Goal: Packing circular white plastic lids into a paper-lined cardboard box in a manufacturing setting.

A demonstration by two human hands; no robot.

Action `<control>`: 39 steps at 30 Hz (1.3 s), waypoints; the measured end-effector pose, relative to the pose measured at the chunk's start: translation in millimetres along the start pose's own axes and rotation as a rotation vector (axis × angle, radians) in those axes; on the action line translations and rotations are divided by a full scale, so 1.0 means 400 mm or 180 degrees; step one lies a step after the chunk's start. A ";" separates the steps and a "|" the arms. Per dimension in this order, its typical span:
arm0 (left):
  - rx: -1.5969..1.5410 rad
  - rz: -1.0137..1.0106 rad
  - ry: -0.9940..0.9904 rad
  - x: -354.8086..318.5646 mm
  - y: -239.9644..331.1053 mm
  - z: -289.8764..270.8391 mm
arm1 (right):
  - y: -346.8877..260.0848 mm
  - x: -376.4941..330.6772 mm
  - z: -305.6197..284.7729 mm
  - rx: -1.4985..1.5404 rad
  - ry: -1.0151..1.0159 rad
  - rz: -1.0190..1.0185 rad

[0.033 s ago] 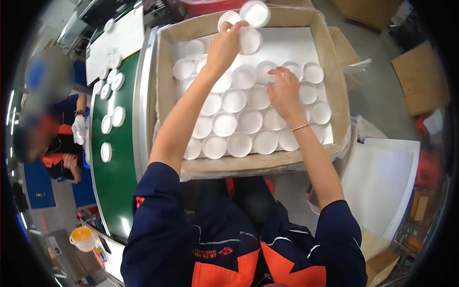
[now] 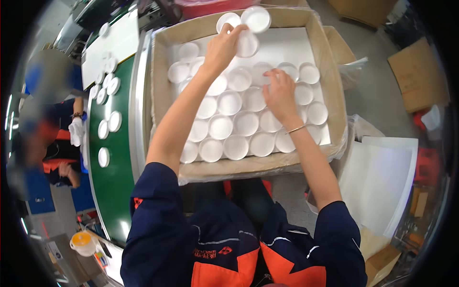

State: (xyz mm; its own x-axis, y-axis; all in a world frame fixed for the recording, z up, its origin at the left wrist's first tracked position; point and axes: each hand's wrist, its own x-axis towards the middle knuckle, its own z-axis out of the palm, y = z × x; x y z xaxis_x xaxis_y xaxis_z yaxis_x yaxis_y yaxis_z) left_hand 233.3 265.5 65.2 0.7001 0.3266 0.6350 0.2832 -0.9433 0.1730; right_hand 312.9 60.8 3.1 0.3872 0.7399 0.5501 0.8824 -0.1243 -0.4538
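Over the far part of a lined cardboard box (image 2: 165,103), my left hand (image 2: 221,51) is closed on a few shallow, round white lids. One lid (image 2: 247,44) hangs below the fingertips. Another lid (image 2: 256,19) and a third lid (image 2: 228,22) lie beyond the fingers, overlapping the box's far rim in the picture. My right hand (image 2: 281,93) is lower inside the box, palm down. Its fingers are bent and apart, with the tips at the rim of a white lid (image 2: 261,73). Rows of similar lids (image 2: 235,147) lie on a white sheet (image 2: 287,43) in the box.
A green conveyor belt (image 2: 112,191) runs along the left, carrying several white lids (image 2: 103,157). Beyond it a co-worker's gloved hand (image 2: 76,131) shows. White sheets (image 2: 382,177) are stacked to the right. A brown carton (image 2: 418,76) stands on the floor at far right.
The box and belt sit slightly further left in the picture. My left hand keeps its lids, and my right hand stays at the same lid in the box.
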 end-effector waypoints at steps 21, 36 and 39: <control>0.1084 -0.0094 -0.0546 -0.031 -0.042 0.143 | -0.007 0.000 -0.008 0.0136 -0.0250 -0.0024; 0.0433 -0.0727 -0.1281 -0.375 0.024 -0.202 | 0.032 -0.020 0.017 -0.0030 -0.0338 0.0049; 0.0398 -0.1246 -0.1159 -0.535 0.120 -0.390 | 0.058 -0.020 0.026 -0.0162 -0.0382 0.0082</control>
State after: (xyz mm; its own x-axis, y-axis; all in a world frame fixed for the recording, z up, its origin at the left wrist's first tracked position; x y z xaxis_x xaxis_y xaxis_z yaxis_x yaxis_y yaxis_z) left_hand -5.2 140.9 54.9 0.7022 0.6719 0.2357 0.6283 -0.7404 0.2389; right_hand 327.6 58.9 -19.0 0.3778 0.8094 0.4496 0.8862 -0.1755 -0.4288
